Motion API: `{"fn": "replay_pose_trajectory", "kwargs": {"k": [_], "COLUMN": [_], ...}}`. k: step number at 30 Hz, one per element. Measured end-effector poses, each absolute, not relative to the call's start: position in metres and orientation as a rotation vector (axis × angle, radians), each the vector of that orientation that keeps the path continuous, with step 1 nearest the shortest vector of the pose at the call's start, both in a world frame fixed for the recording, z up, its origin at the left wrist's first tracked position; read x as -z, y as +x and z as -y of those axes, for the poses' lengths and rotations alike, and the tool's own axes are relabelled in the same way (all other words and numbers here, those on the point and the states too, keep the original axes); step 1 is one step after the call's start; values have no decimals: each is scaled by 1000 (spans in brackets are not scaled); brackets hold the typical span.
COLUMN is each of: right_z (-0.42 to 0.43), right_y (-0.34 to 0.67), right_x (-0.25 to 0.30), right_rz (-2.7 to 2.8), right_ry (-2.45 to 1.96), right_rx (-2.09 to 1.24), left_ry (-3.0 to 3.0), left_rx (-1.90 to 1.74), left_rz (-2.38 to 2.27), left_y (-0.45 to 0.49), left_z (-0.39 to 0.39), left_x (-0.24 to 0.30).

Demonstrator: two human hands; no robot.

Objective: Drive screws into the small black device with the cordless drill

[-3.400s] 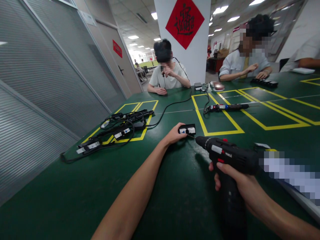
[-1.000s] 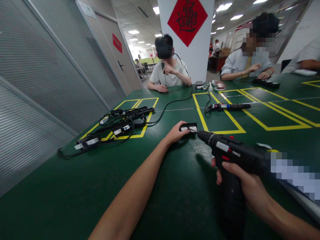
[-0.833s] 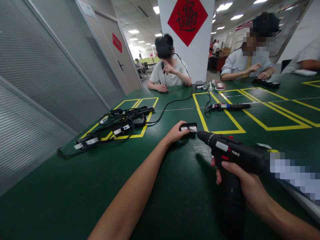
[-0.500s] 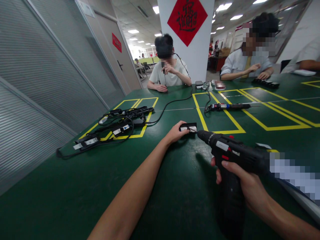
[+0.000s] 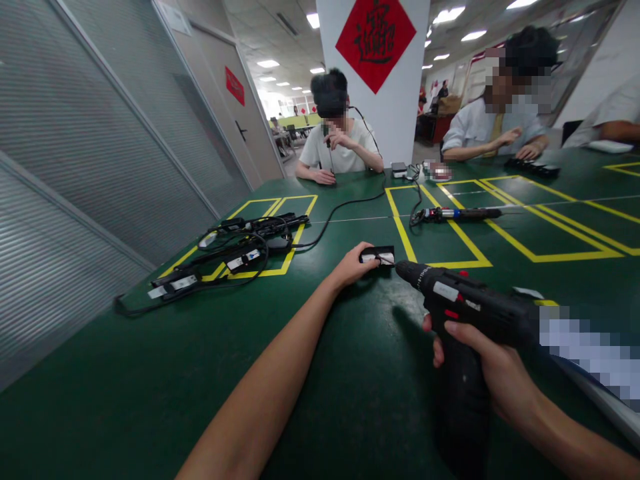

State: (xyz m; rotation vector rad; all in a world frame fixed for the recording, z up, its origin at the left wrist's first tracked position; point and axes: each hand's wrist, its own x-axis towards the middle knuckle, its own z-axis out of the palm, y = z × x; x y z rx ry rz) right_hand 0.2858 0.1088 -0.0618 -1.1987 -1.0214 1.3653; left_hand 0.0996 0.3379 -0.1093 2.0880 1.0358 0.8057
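My left hand (image 5: 354, 265) is closed around the left end of a small black box-shaped part (image 5: 385, 255) with a white face, which rests on the green table. In my right hand (image 5: 483, 353) is a black cordless drill (image 5: 465, 303) with red buttons, gripped by its handle. The drill's chuck (image 5: 411, 272) points left at the near right end of the part. Whether the bit touches it I cannot tell. Most of my right fingers are hidden behind the handle.
Black power adapters with cables (image 5: 245, 257) lie at the left. A pen-shaped electric screwdriver (image 5: 460, 214) lies beyond the drill. Yellow tape rectangles (image 5: 440, 265) mark the green table (image 5: 150, 393). A person (image 5: 340, 143) sits opposite, another (image 5: 495, 133) at the right. A cable crosses the middle.
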Motion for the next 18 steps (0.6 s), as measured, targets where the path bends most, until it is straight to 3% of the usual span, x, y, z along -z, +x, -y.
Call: {"fn": "replay_pose_trajectory", "kwargs": {"k": [18], "right_z": [-110], "right_y": [282], "right_x": [51], "right_rz": [1120], "right_ry": [-1350], "right_rx": [-1284], "left_ry": [2113], "left_rx": [-801], "left_rz": [-1041], "left_y": [98], "left_z": [-342], "left_x": [111]}}
